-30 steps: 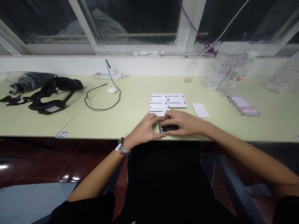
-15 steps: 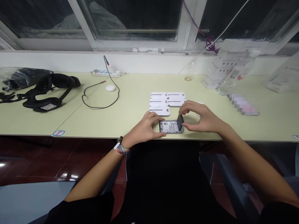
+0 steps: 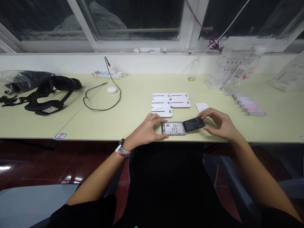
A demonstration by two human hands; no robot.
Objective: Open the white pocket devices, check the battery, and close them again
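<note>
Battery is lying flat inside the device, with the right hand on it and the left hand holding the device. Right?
Not flat inside: the head view shows the battery sticking out past the right end of the device, its inner label exposed. The right hand is on it, and the left hand holds the device.

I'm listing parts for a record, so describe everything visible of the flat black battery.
The flat black battery is a thin rectangular slab with a dark, smooth-looking face. It bears rows of pale print, too small to read, and small pale marks near its right end. The right hand pinches that end between thumb and fingers. The battery sits slightly slanted, its left end at the right end of the open device; whether the two touch there is hard to tell.
</note>
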